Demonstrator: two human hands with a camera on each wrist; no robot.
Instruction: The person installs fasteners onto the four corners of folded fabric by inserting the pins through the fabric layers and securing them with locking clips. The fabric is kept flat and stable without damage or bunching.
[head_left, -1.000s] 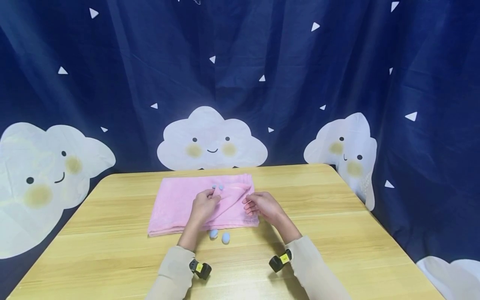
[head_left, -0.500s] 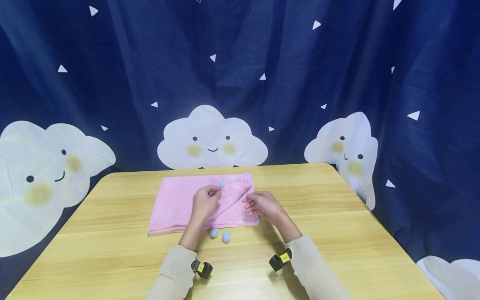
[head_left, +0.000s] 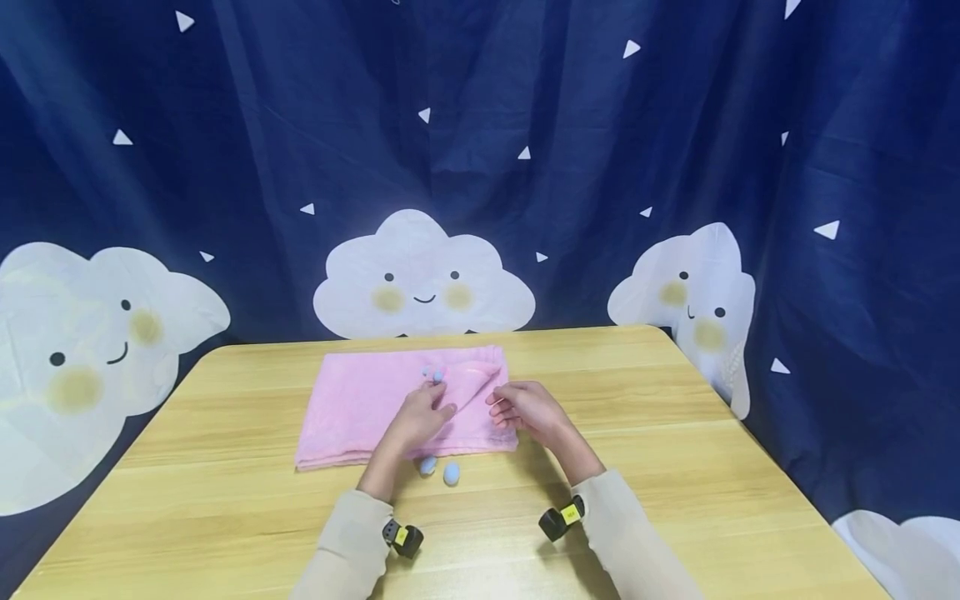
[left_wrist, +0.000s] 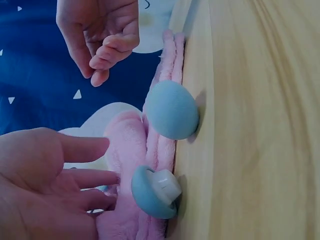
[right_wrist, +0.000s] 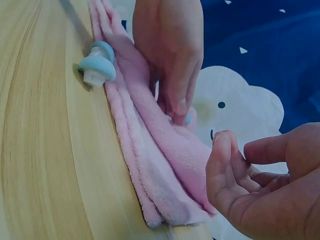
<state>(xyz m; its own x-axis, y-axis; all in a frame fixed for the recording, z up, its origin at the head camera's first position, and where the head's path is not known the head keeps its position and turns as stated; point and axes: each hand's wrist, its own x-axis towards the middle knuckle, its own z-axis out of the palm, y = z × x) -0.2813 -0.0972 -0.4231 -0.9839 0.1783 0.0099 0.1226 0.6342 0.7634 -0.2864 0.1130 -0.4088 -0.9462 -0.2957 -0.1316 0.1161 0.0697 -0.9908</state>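
Folded plush pink cloth [head_left: 348, 400] lies on wood-grain worktop [head_left: 225, 517], two rounded blue pieces [head_left: 451, 473] just beside it, one white-stubbed. Left hand [head_left: 417, 419] relaxed over cloth, grasping nothing; right hand [head_left: 531, 411] loosely curled, empty.

- Curtain [head_left: 480, 75]: dark blue fabric, hung in vertical folds behind and to both sides of the table; printed pattern.
- Table [head_left: 225, 517]: light wood-grain top, far corners rounded, glossy sheen toward the near side.
- Middle cloud [head_left: 424, 250]: white print, dark oval eyes, yellow cheeks, curved smile; lower edge meets the table's far edge.
- Left cloud [head_left: 97, 292]: same face, tilted, cut by the picture's border.
- Right cloud [head_left: 701, 258]: face distorted by folds, partly behind the table's far right corner.
- Lower right cloud [head_left: 903, 546]: partly visible, beside the table's right edge.
- Triangles [head_left: 827, 229]: small, white, scattered, variously turned.
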